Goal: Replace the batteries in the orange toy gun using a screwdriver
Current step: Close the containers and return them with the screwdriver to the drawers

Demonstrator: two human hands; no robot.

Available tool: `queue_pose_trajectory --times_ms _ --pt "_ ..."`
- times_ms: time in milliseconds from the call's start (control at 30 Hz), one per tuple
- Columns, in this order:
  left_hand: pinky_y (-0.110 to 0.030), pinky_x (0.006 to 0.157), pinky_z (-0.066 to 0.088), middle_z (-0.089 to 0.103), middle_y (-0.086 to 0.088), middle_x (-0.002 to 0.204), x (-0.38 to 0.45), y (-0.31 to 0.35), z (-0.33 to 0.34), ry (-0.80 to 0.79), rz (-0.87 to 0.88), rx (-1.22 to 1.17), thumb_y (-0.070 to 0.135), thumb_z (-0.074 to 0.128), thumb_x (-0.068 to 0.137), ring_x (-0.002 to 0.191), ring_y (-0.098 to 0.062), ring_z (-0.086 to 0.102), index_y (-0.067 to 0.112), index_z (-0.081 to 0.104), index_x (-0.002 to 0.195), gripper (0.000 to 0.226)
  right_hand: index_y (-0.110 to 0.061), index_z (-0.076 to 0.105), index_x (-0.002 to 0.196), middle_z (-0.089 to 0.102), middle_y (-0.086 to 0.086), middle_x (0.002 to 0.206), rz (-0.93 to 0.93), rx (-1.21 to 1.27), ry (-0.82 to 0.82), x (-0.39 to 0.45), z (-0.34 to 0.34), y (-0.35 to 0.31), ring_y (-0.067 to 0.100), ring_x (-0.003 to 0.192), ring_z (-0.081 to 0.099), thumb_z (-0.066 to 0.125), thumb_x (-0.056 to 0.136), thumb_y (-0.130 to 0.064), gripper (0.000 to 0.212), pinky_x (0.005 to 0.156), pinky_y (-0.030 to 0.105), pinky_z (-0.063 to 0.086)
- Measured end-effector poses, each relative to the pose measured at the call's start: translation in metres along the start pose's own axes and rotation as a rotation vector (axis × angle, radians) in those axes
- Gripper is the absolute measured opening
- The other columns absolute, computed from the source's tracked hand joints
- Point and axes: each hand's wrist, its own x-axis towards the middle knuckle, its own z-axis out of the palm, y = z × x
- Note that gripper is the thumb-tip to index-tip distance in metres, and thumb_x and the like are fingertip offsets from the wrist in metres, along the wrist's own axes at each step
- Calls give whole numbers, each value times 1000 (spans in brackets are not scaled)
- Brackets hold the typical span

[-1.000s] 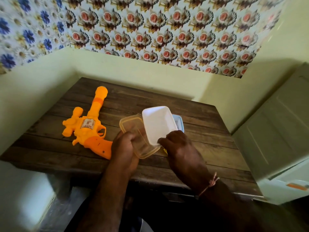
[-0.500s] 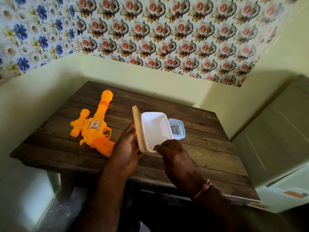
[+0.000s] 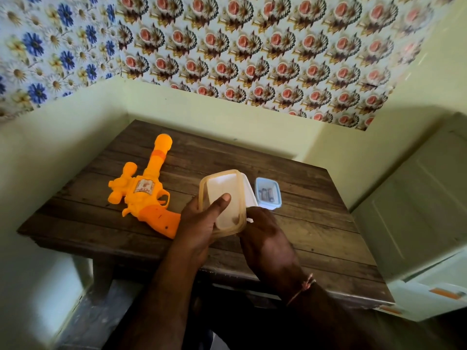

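**A:** Dark plank table (image 3: 316, 223) pushed into a corner, pale green wall below flowered wallpaper (image 3: 252, 46). Where is the orange toy gun (image 3: 146, 195)?

**B:** Flat on the planks at left centre of the frame, barrel aimed at the upper left, grip toward the near edge and just beside the left hand (image 3: 199, 226). Untouched for now.

**A:** And the hands?

**B:** Both busy at mid-frame. Left hand curled round a translucent lid (image 3: 202, 190), thumb laid flat across its face. Right hand (image 3: 265, 236) gripping the near end of a white box (image 3: 249, 195), tucked behind that lid. Fingers of the right hand mostly hidden, though.

**A:** Step in hand?

**B:** Probably sorting out the white box and its lid, perhaps to reach a tool. No screwdriver anywhere in sight.

**A:** How to do it well?

**B:** Keep the right hand firm on the white box and move only the lid. Set the lid down flat, not tilted. Avoid sweeping an elbow toward the gun's grip.

**A:** Batteries?

**B:** In a small blue-rimmed tub (image 3: 278, 198), just right of the white box: batteries (image 3: 266, 194) side by side inside.

**A:** Room to move?

**B:** Bare planks at the right of the frame and along the far wall. Better to park the lid there. Mind the near edge, close under both wrists, and the pale cabinet (image 3: 417, 210) crowding the right side.
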Motion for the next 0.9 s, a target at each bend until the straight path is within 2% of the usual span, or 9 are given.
queue_pose_trajectory --times_ms 167,267,367,433,533,667,800,833,900 --pt "-52 84 57 72 -3 110 0 -2 3 70 23 -5 31 77 78 102 -27 67 23 64 119 44 -4 63 118 49 13 138 48 71 133 -12 6 0 27 128 46 57 85 -16 36 102 36 44" --pt "-46 80 58 70 -3 111 1 -2 3 129 41 30 30 79 77 103 -24 65 23 64 119 45 -5 63 118 51 6 135 157 222 209 -14 7 1 15 125 48 50 84 -15 37 97 35 49" --pt "-45 80 58 68 0 111 0 -2 6 153 38 83 34 80 76 102 -23 63 24 61 120 49 -26 60 117 54 -14 120 423 450 274 -2 0 -7 -1 109 55 48 91 -31 29 84 36 57" --pt "-43 79 58 65 1 111 -2 -4 10 159 48 130 34 80 76 98 -18 61 25 57 122 52 -46 58 105 64 -14 104 602 705 256 12 -2 -12 5 97 64 47 93 -50 17 76 39 59" --pt "-29 65 52 62 1 112 -5 -6 16 161 112 167 28 79 77 91 -10 58 23 52 126 57 -36 64 96 69 0 100 858 963 155 30 0 -16 17 94 68 44 95 -53 26 79 50 58" --pt "-25 62 47 59 2 114 -6 -9 20 146 130 198 27 78 79 90 -7 57 22 46 131 62 -38 56 82 67 2 106 1005 959 157 41 2 -20 21 100 64 39 99 -45 25 89 48 54" --pt "-26 65 48 58 1 119 -10 -11 26 122 124 308 32 68 88 98 -15 57 24 45 136 54 -36 51 117 61 3 117 1099 1011 193 49 5 -21 21 104 59 35 101 -44 23 94 46 50" --pt "-25 62 46 59 1 118 -9 -11 27 119 101 327 34 64 91 98 -16 57 23 47 134 47 -37 50 116 62 2 113 1107 1017 206 49 6 -20 20 101 59 36 101 -44 22 92 45 51" --pt "-28 62 49 65 -2 111 -7 -8 26 109 33 317 43 53 96 93 -17 61 23 57 121 33 -37 52 93 64 -1 100 1111 1045 221 49 5 -18 21 96 62 37 100 -45 18 89 48 53"
